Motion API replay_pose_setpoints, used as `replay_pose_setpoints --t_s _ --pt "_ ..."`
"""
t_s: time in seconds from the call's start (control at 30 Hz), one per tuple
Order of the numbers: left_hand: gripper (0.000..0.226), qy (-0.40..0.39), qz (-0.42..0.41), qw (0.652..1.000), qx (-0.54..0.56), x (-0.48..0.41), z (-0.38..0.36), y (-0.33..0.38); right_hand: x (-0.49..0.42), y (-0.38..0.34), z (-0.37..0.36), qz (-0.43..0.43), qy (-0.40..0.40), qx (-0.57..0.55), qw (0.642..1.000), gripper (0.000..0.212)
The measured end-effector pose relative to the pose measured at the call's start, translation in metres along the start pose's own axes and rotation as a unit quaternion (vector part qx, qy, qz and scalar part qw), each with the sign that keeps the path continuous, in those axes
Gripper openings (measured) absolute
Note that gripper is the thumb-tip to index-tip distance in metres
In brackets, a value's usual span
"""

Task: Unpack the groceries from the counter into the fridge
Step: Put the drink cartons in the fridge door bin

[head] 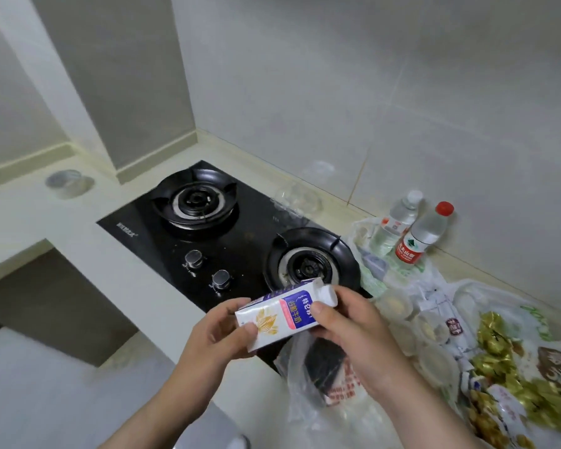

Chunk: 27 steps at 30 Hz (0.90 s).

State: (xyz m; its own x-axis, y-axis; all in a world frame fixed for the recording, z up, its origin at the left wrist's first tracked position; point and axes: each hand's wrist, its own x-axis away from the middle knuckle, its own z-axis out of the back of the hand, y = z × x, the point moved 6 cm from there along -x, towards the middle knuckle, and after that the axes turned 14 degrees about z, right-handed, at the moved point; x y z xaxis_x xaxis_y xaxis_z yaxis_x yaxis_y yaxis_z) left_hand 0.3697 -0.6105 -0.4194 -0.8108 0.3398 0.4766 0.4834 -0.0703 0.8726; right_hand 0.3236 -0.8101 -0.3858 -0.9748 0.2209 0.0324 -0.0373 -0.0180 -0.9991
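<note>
Hands: 2 bare forearms are seen entering from the bottom edge; the left hand (pixel 222 332) is closed on the bottom end of the milk carton (pixel 280 314), and the right hand (pixel 350 325) is clamped on its capped upper half, thumb across the printed face.
Carton position: it is held tilted, clear of the surface, above the front right corner of the gas hob (pixel 227 234), white cap pointing right.
Carton markings: white body, blue panel with pink band, gold grain motif.
Adjacent items, right: a clear plastic bag (pixel 300 377) with a dark item inside lies directly beneath the carton; beyond it are seen small lidded tubs (pixel 434 358), a pile of gold-wrapped sweets (pixel 499 354) and white sachets, all on crumpled bags.
Bottles: 2 are noted against the back wall, 1 with a red cap (pixel 423 236) and 1 with a white cap (pixel 397 222), just beside each other.
Obstructions: the right burner (pixel 308 264) is partly covered by the carton; a clear plastic container (pixel 297 200) rests at the hob's rear edge.
Hob: black glass, 2 burners, 2 knobs (pixel 208 268) at the front.
Surface: a pale counter (pixel 88 228) is recorded, with an open recess below at left and a metal tin (pixel 67 183) at the far left.
Room: grey tiled walls meet in a corner behind the hob.
Fridge: not in view.
</note>
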Motion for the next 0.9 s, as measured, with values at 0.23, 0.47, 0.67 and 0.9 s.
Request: replay_pose_setpoints --t_s 0.23,0.47,0.67,0.9 --pt "0.041 0.157 -0.016 0.986 0.056 0.071 0.028 -0.023 0.013 -0.013 -0.051 0.034 -0.137 0.001 0.99 0.017" --pt "0.038 0.288 -0.026 0.952 0.106 0.148 0.054 -0.053 0.041 -0.017 -0.115 0.043 -0.288 0.005 0.957 0.016" --pt "0.048 0.405 -0.084 0.9 0.135 0.248 0.098 -0.062 0.086 -0.044 -0.194 0.071 -0.431 0.009 0.9 0.03" --pt "0.058 0.466 -0.144 0.854 0.183 0.318 0.139 -0.072 0.132 -0.068 -0.257 0.099 -0.416 -0.02 0.904 0.032"
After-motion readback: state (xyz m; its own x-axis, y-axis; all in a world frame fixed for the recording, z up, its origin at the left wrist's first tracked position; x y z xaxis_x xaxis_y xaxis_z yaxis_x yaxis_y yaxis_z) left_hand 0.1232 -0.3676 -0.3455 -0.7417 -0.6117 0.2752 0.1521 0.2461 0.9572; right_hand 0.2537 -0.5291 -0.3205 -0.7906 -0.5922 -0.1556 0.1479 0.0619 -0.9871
